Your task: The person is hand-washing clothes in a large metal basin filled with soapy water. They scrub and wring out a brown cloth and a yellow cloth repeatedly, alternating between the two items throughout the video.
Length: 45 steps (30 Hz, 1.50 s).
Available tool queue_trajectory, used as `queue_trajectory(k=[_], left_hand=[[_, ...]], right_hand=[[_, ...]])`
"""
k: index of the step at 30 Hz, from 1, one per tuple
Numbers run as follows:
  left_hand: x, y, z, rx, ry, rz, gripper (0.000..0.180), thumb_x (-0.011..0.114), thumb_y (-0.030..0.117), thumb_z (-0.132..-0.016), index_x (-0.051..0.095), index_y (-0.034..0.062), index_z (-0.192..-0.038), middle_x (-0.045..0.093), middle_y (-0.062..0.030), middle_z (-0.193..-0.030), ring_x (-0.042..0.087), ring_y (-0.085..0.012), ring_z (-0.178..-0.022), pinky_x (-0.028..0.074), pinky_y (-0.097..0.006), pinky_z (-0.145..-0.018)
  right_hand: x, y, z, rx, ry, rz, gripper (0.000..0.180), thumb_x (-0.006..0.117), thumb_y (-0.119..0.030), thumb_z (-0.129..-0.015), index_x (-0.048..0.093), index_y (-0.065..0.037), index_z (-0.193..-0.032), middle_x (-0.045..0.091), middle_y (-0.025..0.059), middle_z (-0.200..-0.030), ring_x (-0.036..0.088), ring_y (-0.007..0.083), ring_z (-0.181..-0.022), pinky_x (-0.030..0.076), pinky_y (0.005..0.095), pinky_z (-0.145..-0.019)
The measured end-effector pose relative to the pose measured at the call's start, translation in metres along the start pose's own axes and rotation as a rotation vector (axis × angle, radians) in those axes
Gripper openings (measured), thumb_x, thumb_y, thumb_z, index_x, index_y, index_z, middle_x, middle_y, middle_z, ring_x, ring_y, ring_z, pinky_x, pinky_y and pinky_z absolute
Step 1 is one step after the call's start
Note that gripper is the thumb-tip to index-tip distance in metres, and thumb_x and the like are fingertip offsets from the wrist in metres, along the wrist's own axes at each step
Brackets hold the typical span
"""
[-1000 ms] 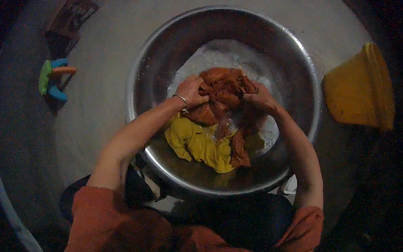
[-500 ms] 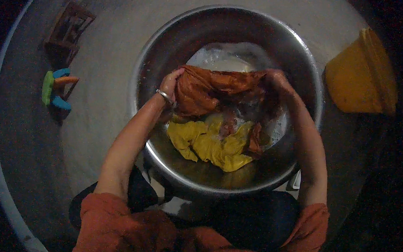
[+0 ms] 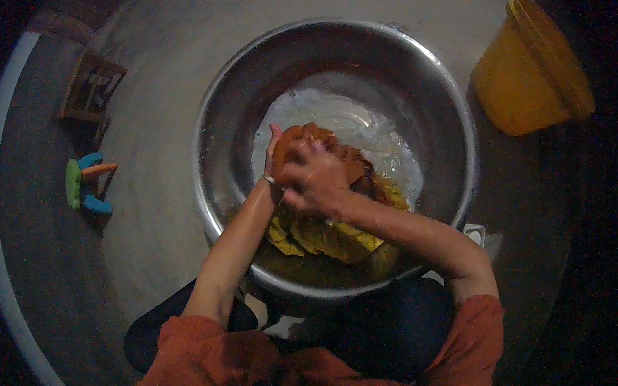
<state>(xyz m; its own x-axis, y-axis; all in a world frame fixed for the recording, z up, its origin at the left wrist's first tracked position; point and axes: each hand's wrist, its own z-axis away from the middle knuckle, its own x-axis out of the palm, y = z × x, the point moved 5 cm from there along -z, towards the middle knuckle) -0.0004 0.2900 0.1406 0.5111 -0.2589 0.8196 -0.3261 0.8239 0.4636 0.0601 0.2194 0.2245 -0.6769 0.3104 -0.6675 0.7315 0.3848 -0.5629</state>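
Wet orange-brown cloth (image 3: 311,134) is bunched between my hands inside a wide steel basin (image 3: 436,218). My left hand (image 3: 274,154), with a metal bangle at the wrist, holds the cloth from its left side; most of its fingers are hidden behind the fabric. Reaching across from the right, my right hand (image 3: 316,178) is curled over the front of the same cloth, its fingers blurred by motion. Below them a yellow cloth (image 3: 328,240) lies crumpled in the basin's near part. Shallow soapy water (image 3: 332,107) shows beyond the cloths.
A yellow bucket (image 3: 524,78) stands on the floor at the far right. To the left are a green, blue and orange object (image 3: 85,182) and a small wooden frame-like piece (image 3: 91,90). A small white item (image 3: 473,234) sits close by the basin's right rim.
The orange cloth was stretched wide between both hands; now it is gathered into a bunch. My right hand has crossed leftward over it, close to my left hand.
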Motion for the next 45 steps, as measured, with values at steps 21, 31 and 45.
queue_trajectory(k=[21,31,45], left_hand=[[-0.012,-0.002,0.013,-0.106,0.006,-0.107,0.070,0.034,0.060,-0.081,0.030,0.0086,-0.128,0.035,-0.0100,-0.129,0.035,-0.0231,-0.118,0.031,-0.042,-0.096],[-0.011,-0.034,0.037,-0.060,0.303,-0.084,0.049,0.033,0.039,-0.088,0.036,0.0060,-0.123,0.049,-0.0082,-0.116,0.048,-0.0239,-0.105,0.038,-0.038,-0.092],[0.048,0.015,0.018,0.477,0.124,-1.840,0.092,0.072,0.043,-0.055,0.028,0.0034,-0.126,0.038,-0.0201,-0.120,0.036,-0.0350,-0.113,0.031,-0.043,-0.092]], right_hand=[[0.023,0.076,0.021,0.359,-0.180,-0.255,0.041,0.068,-0.033,-0.061,0.061,-0.013,-0.097,0.043,0.0123,-0.118,0.045,0.0342,-0.102,0.043,0.0421,-0.082],[-0.019,0.035,-0.017,0.216,0.101,-0.180,0.033,0.063,-0.026,-0.062,0.061,-0.012,-0.092,0.056,0.0105,-0.090,0.056,0.0282,-0.083,0.047,0.0403,-0.067],[-0.079,0.054,-0.055,0.349,-0.304,-0.439,0.044,0.071,-0.042,-0.061,0.060,-0.004,-0.078,0.060,0.0112,-0.072,0.057,0.0202,-0.068,0.045,0.0323,-0.062]])
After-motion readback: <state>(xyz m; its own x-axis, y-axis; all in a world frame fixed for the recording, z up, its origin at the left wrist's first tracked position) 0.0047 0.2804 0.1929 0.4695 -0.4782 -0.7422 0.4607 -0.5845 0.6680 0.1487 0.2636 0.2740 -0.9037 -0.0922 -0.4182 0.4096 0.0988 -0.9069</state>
